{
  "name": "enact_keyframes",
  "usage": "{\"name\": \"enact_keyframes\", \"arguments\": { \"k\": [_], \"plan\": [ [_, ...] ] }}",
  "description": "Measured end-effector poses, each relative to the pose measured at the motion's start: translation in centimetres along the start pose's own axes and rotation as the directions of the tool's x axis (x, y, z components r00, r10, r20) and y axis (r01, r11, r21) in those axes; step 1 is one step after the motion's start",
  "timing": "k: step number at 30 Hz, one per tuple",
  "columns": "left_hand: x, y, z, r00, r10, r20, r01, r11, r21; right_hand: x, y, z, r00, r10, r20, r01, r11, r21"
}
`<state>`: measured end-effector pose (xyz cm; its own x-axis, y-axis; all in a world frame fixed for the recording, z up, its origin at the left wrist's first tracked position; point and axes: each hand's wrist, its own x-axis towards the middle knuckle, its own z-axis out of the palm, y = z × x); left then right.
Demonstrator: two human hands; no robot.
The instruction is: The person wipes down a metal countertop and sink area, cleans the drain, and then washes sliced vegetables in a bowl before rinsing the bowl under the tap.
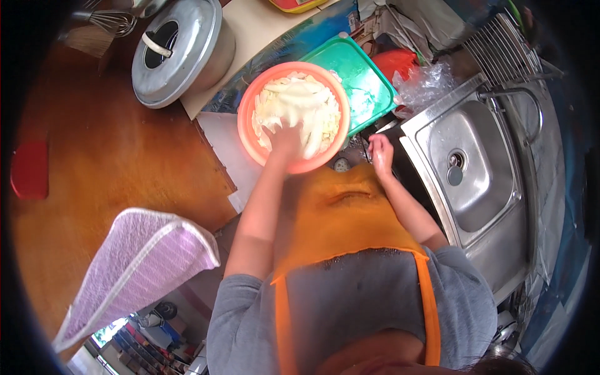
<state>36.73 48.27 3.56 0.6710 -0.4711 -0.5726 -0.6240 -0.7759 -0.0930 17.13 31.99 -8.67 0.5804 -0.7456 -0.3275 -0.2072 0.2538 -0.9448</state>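
A round salmon-pink plastic basin (pixel 344 110) is filled with pale cut pieces (pixel 333 119), whose exact kind I cannot tell. A smooth white coating (pixel 297 96) lies over their middle. My left hand (pixel 285 140) reaches over the near rim, its spread fingers pressing into the white mass. To the right, my right hand (pixel 382 152) hovers apart from the basin, near the sink's edge. Its fingers are loosely bent and look wet, with nothing visible in them. Behind the basin lies a green plastic tray or lid (pixel 370 89), partly covered by the rim.
A stainless steel sink (pixel 473 159) stands at right, with a wire rack (pixel 501 49) behind it. Clear plastic bags (pixel 426 89) lie beside the green tray. A lidded metal pot (pixel 183 51) sits upper left. A purple towel (pixel 145 267) hangs at lower left.
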Motion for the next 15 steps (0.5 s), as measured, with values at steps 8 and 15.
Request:
{"name": "enact_keyframes", "arguments": {
  "k": [8,15],
  "plan": [
    [-0.9,-0.1,0.1,0.994,0.028,-0.102,-0.029,1.000,-0.010,7.2,11.7,5.1,0.895,0.446,-0.006,-0.442,0.889,0.114],
    [-0.6,1.1,0.0,0.975,0.041,-0.217,-0.048,0.998,-0.027,14.0,15.1,9.3,0.940,0.331,-0.078,-0.297,0.911,0.287]
  ]
}}
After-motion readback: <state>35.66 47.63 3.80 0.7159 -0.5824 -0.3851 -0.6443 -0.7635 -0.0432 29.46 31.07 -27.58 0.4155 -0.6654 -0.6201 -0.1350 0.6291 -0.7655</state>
